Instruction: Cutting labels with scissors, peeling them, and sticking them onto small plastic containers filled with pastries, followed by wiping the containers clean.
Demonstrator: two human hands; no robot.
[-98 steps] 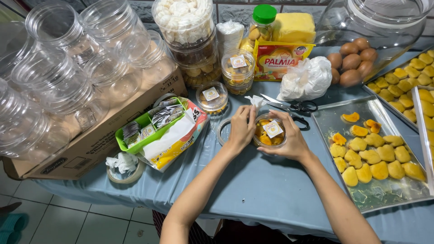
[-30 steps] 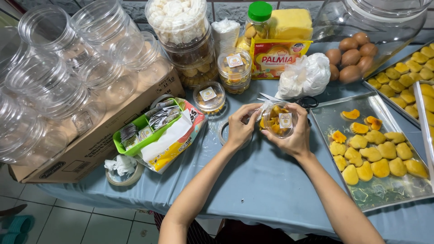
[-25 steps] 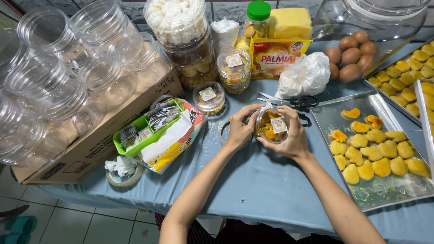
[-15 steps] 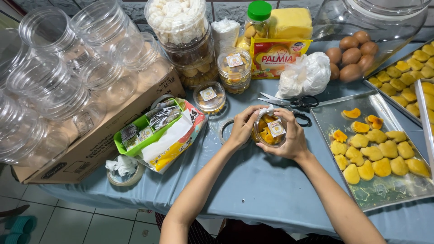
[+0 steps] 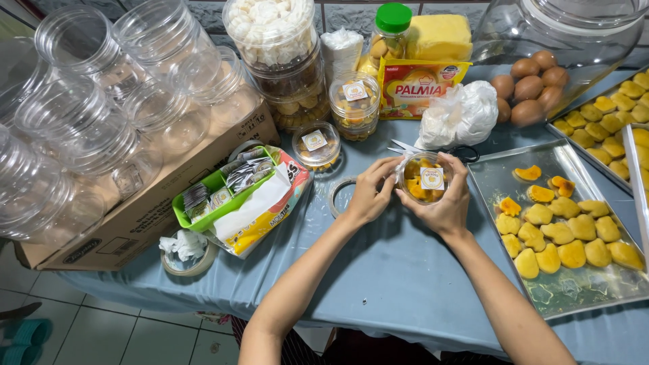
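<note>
Right hand (image 5: 447, 203) curled around a small clear round container of yellow cookies (image 5: 423, 179), lifted just above the blue tablecloth (image 5: 399, 270) beside the baking tray (image 5: 574, 290). Left hand (image 5: 370, 192) half closed, fingertips pinching the container's left rim.

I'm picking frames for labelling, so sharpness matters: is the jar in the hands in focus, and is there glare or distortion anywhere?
Head view: the small jar between the left hand and right hand is fairly sharp, its lid label slightly soft. Soft, even light with faint shadows on the blue cloth. Glare on the empty jars and tray. Wide-angle bending shows at the edges.
</note>
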